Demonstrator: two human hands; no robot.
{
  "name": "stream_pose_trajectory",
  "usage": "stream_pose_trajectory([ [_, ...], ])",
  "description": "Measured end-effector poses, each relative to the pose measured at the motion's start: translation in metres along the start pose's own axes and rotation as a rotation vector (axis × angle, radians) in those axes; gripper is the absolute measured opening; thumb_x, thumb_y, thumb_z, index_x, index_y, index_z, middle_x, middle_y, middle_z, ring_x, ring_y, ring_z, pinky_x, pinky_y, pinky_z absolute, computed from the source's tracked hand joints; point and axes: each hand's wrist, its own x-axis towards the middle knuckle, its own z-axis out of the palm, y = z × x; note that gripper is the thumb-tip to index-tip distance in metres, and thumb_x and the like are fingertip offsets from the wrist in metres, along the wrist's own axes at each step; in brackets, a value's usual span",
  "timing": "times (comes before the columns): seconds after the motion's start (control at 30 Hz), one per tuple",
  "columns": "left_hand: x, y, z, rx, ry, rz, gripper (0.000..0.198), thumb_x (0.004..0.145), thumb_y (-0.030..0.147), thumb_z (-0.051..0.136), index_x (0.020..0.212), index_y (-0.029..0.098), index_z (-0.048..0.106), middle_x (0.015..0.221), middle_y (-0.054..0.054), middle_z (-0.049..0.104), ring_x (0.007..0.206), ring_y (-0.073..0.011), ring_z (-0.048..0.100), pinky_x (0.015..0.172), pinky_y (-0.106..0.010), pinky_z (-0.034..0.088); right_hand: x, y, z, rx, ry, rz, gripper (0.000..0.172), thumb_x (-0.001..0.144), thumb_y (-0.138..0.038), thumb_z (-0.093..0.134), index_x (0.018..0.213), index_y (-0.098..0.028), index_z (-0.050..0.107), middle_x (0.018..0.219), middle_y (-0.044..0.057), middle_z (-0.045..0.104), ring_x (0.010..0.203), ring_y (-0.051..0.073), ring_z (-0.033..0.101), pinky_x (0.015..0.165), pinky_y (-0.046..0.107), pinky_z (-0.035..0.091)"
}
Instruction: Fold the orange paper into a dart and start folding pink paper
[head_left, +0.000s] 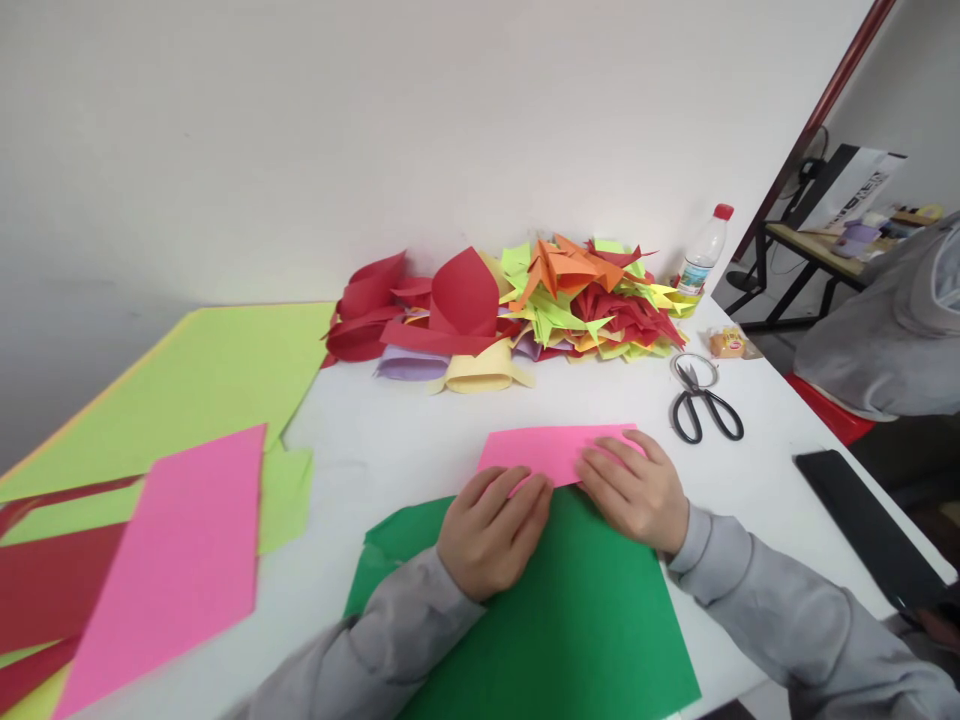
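A folded pink paper (536, 450) lies on the white table (390, 440), just beyond a green sheet (577, 620). My left hand (491, 530) rests on the green sheet with its fingers curled and pressing the near left edge of the pink paper. My right hand (634, 490) lies flat over the paper's right end, fingers stretched along it and pressing it down. Both sleeves are grey.
A pile of folded coloured paper shapes (525, 305) sits at the back. Black scissors (701, 400), a snack packet (727, 343) and a water bottle (705, 250) stand to the right. Pink (180, 560), lime (202, 370) and red sheets lie left. A black phone (862, 520) is near the right edge.
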Motion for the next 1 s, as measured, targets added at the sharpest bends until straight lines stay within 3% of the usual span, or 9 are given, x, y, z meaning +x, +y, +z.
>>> stream_pose_trajectory([
  [0.4, 0.005, 0.005, 0.001, -0.027, -0.057, 0.061, 0.018, 0.084, 0.004, 0.050, 0.090, 0.011, 0.065, 0.082, -0.009, 0.071, 0.079, -0.0223, 0.064, 0.068, -0.038, 0.050, 0.001, -0.011, 0.008, 0.051, -0.004, -0.069, 0.016, 0.087, -0.012, 0.053, 0.094, -0.010, 0.068, 0.096, 0.010, 0.070, 0.097, 0.024, 0.062, 0.090, 0.045, 0.047],
  [0.87, -0.005, -0.017, 0.000, 0.081, -0.020, 0.014, 0.012, 0.075, 0.001, 0.067, 0.084, 0.009, 0.064, 0.078, -0.009, 0.069, 0.076, -0.0228, 0.064, 0.066, -0.037, 0.051, -0.014, 0.043, 0.009, -0.125, -0.010, 0.168, 0.010, 0.082, -0.012, 0.058, 0.076, -0.017, 0.065, 0.078, 0.003, 0.071, 0.084, 0.019, 0.064, 0.090, 0.041, 0.040],
  [1.0, -0.003, -0.015, 0.001, 0.087, -0.029, 0.013, 0.011, 0.076, 0.001, 0.065, 0.083, 0.010, 0.064, 0.077, -0.009, 0.069, 0.075, -0.0222, 0.064, 0.065, -0.036, 0.052, -0.014, 0.041, 0.006, -0.081, 0.030, 0.215, 0.013, 0.082, -0.012, 0.057, 0.090, -0.015, 0.067, 0.090, 0.006, 0.073, 0.090, 0.021, 0.064, 0.091, 0.042, 0.040],
])
